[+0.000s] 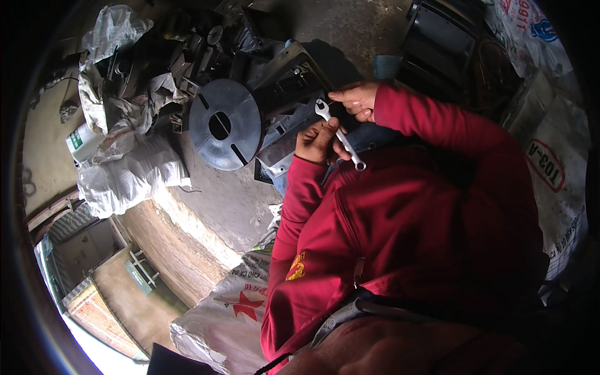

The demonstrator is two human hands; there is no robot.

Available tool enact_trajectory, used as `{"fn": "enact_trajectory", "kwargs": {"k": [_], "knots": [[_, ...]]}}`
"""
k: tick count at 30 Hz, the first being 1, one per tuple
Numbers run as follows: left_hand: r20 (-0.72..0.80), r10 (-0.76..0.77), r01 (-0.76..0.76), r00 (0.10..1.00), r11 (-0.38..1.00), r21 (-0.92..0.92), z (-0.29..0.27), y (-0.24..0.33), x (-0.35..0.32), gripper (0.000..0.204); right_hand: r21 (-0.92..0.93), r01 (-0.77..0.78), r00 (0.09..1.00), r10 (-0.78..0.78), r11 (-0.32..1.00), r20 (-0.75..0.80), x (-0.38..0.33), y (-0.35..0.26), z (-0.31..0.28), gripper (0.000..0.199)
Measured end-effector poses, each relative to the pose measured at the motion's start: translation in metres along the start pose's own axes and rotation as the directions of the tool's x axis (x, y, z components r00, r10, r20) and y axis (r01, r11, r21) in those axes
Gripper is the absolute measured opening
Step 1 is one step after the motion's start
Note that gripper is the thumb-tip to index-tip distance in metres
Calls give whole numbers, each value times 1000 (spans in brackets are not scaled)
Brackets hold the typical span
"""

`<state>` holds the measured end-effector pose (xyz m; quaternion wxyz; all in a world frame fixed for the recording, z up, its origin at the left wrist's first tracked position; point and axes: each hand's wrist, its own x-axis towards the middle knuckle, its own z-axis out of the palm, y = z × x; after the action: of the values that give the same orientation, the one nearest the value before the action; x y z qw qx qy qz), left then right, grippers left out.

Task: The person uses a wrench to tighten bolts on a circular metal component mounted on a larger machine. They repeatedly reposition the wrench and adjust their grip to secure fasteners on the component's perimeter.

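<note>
My left hand (317, 142) is closed around the shaft of a silver combination wrench (349, 150). The wrench slants from its open jaw at the upper left down to its ring end near my jacket. Beside the jaw is my right hand (357, 100), fingers curled in and index finger reaching toward the wrench head. Whatever those fingers may hold is too small or hidden to make out. Just beyond both hands stands a dark metal machine frame (282, 150). A round dark metal disc (201, 139) with a centre hole and slots sits to the left of it.
White plastic sacks (134, 178) and cloth lie at the left. Another printed sack (215, 325) is near me at lower left, with more sacks (553, 162) at the right. A black boxy object (437, 47) stands far right. Metal parts (215, 37) crowd the far side.
</note>
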<state>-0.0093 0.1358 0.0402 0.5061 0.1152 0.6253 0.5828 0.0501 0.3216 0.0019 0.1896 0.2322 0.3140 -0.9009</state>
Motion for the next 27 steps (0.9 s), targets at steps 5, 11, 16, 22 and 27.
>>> {"fn": "enact_trajectory", "kwargs": {"k": [5,11,16,22,27], "knots": [[-10,88,-88,996,973,-213,24,-11,23,40,-177,72,975,-32,982,220,7,5,-11,31],[-63,42,-42,997,999,6,-9,-1,9,33,-44,-26,1000,26,999,2,0,-4,0,23],[-89,258,-242,962,956,165,-25,6,-9,29,-69,2,999,-5,998,-48,0,1,0,25],[-108,337,-348,935,930,-117,-40,-14,-42,23,85,-113,991,107,990,75,-8,18,-2,53],[-34,729,-535,684,533,655,-35,-36,-51,15,254,-121,988,93,960,122,-17,49,37,56]]}}
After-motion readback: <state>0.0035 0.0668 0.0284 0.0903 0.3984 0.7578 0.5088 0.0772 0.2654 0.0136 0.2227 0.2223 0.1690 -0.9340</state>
